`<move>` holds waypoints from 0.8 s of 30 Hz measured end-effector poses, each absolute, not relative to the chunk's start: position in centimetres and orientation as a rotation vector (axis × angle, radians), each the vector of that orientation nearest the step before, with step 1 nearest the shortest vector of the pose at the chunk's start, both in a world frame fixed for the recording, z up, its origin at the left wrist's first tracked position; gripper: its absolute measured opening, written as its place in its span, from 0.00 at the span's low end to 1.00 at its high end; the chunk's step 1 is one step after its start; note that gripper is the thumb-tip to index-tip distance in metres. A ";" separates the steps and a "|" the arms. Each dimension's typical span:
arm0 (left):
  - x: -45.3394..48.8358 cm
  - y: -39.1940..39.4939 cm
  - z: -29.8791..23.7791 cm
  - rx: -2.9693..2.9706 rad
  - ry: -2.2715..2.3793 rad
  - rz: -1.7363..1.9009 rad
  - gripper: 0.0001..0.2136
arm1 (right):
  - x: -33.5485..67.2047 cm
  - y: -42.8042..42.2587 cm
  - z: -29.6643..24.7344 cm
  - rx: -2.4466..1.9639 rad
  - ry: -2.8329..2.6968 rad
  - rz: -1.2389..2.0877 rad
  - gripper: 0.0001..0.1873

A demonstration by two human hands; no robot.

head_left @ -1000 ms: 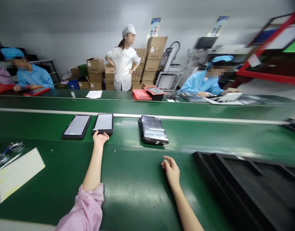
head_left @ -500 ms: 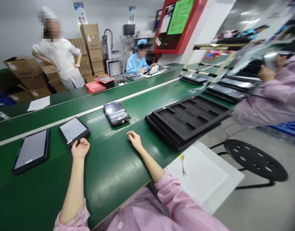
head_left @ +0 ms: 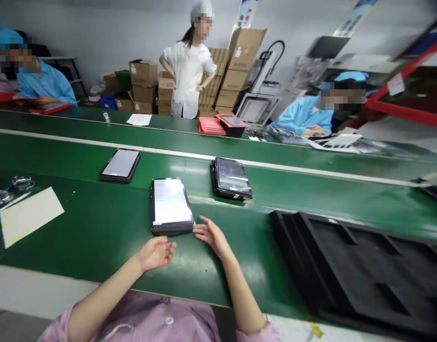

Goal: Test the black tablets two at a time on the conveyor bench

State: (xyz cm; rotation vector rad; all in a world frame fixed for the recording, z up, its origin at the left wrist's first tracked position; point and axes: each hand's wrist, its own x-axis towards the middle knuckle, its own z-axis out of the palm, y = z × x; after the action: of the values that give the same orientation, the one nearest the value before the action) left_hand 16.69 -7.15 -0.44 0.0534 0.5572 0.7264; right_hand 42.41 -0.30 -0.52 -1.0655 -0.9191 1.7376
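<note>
A tablet (head_left: pixel 172 202) with a lit white screen lies on the green workbench (head_left: pixel 108 242), directly ahead of my hands. My left hand (head_left: pixel 156 253) is just below its near edge, palm turned up and fingers loosely curled apart, holding nothing. At the tablet's near right corner is my right hand (head_left: pixel 212 236), fingers stretched out and holding nothing; whether the fingertips touch the corner I cannot tell. Farther back on the left lies a second tablet (head_left: pixel 121 164) with a pale screen. Back right of the lit one sits a dark-screened tablet stack (head_left: pixel 233 176).
Black foam trays (head_left: pixel 346 266) fill the right side of the bench. A yellowish paper sheet (head_left: pixel 31 216) lies at left. Across the bench are red sleeves (head_left: pixel 211 126), a standing person in white (head_left: pixel 190 71), seated co-workers in blue (head_left: pixel 302 116) and cardboard boxes (head_left: pixel 236 66).
My view has swung left. Both hands have come closer together around the near end of the lit tablet, which now lies nearer to me. The right hand's fingers have straightened.
</note>
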 end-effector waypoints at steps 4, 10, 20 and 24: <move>11.6 -8.4 0.4 0.468 0.694 0.503 0.12 | 39.5 -1.5 -0.6 -0.867 -0.790 2.045 0.26; 1.6 0.7 3.9 -0.029 0.884 1.515 0.18 | 39.9 -0.6 -0.7 -0.865 -0.709 2.098 0.20; 0.3 13.2 4.8 -0.221 0.653 1.721 0.25 | 40.2 -0.6 -0.7 -0.902 -0.700 2.076 0.23; 0.5 13.3 3.9 -0.186 0.609 1.672 0.23 | 40.4 -0.4 -0.6 -0.995 -0.746 2.050 0.26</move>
State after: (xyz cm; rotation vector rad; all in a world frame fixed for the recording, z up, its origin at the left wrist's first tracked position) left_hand 0.45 13.31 3.95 -0.1860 0.6088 1.6723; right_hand 40.38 -0.38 -0.60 -0.9948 -0.7455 2.0501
